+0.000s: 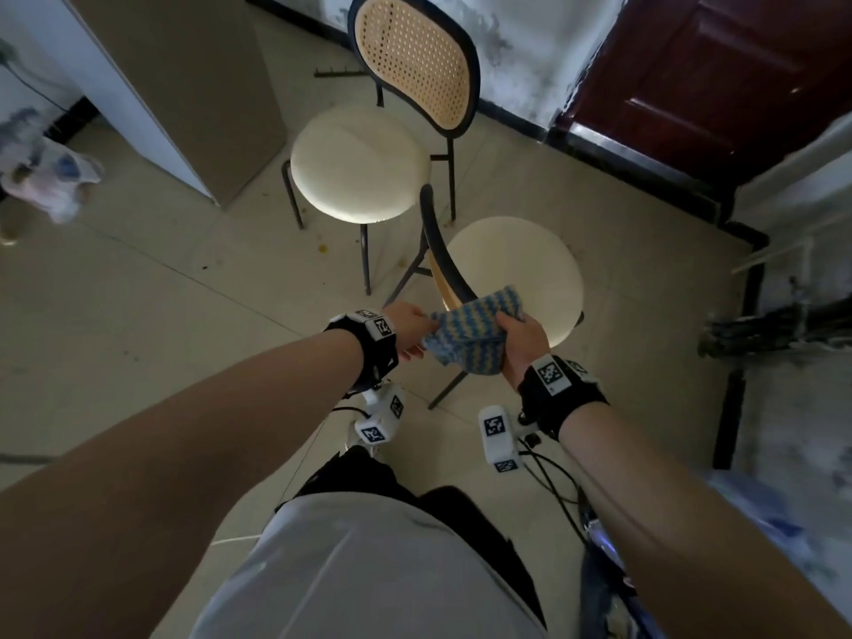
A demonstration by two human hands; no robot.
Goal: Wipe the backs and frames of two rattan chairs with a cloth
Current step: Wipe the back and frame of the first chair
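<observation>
So you've got the cloth (475,334) draped over the near chair (445,251)'s top rail, left hand (408,332) pinching one edge, right hand (518,339) gripping the other, probably to drag it along the frame.

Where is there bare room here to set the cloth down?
Far chair's seat is bare, as is near chair's seat beyond the cloth. The floor left of both chairs is open. It is crowded at the near backrest, where left hand and right hand grip the cloth.
</observation>
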